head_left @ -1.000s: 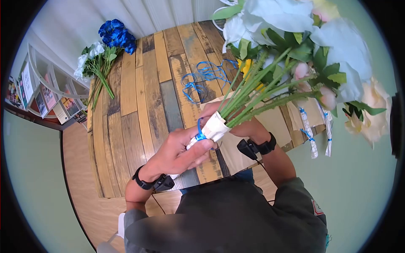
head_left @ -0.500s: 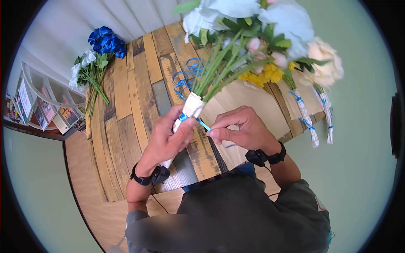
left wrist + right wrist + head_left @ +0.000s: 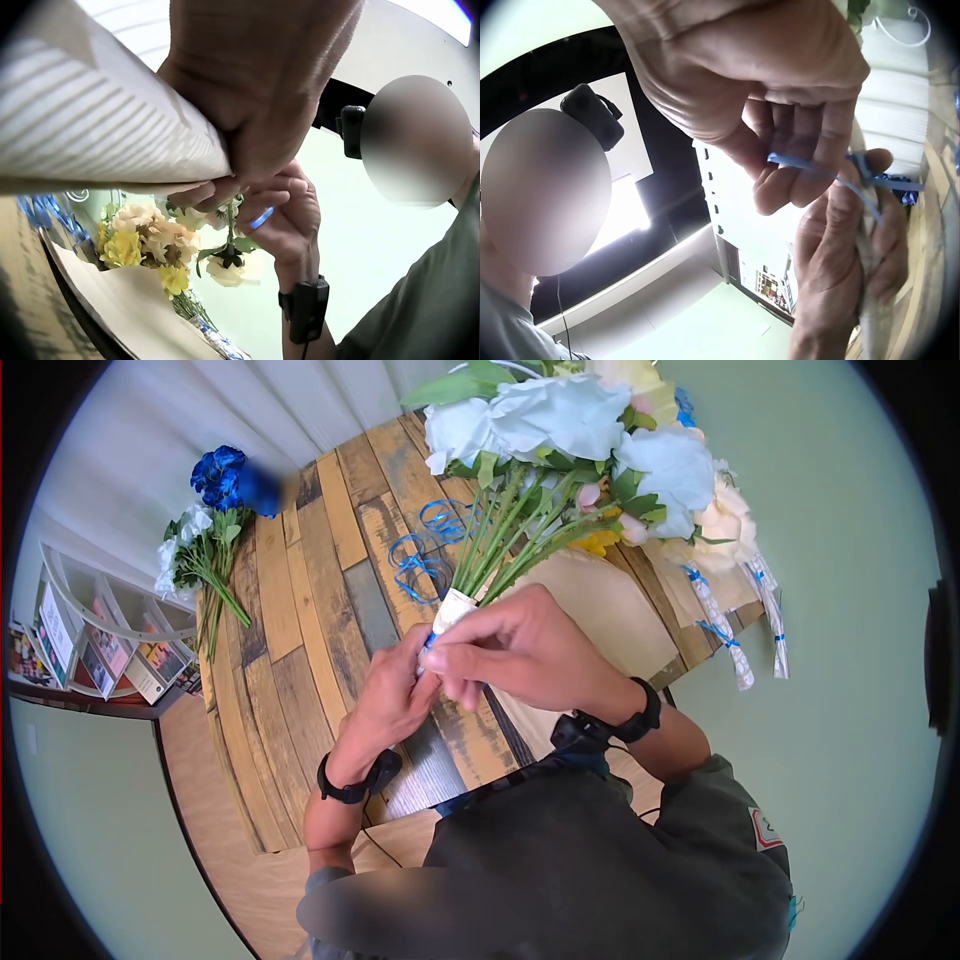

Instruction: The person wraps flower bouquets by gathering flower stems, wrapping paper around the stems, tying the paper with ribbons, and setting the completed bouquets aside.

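Note:
My left hand (image 3: 385, 695) grips the white-wrapped stems (image 3: 454, 610) of an artificial bouquet. The bouquet's big pale-white flowers (image 3: 560, 420) and green stems lean up and away over the table. Blue ribbon is tied round the wrap beside the left fingers. In the right wrist view, a loose end of this blue ribbon (image 3: 802, 163) is pinched between the thumb and fingers of my right hand (image 3: 515, 650). That hand is close against the left one and covers much of the tied spot in the head view.
Curled blue ribbon (image 3: 415, 565) lies on the wooden table (image 3: 285, 605). Brown paper (image 3: 600, 610) is spread at the right, beside two finished-looking bouquets with wrapped handles (image 3: 722, 630) overhanging the edge. Blue flowers (image 3: 215, 472) and white flowers (image 3: 185, 545) lie far left, near a card rack (image 3: 120, 635).
The right hand came from behind the bouquet to its near side, took the ribbon end, and has moved left against the wrap. The left hand keeps its grip; the bouquet has shifted left.

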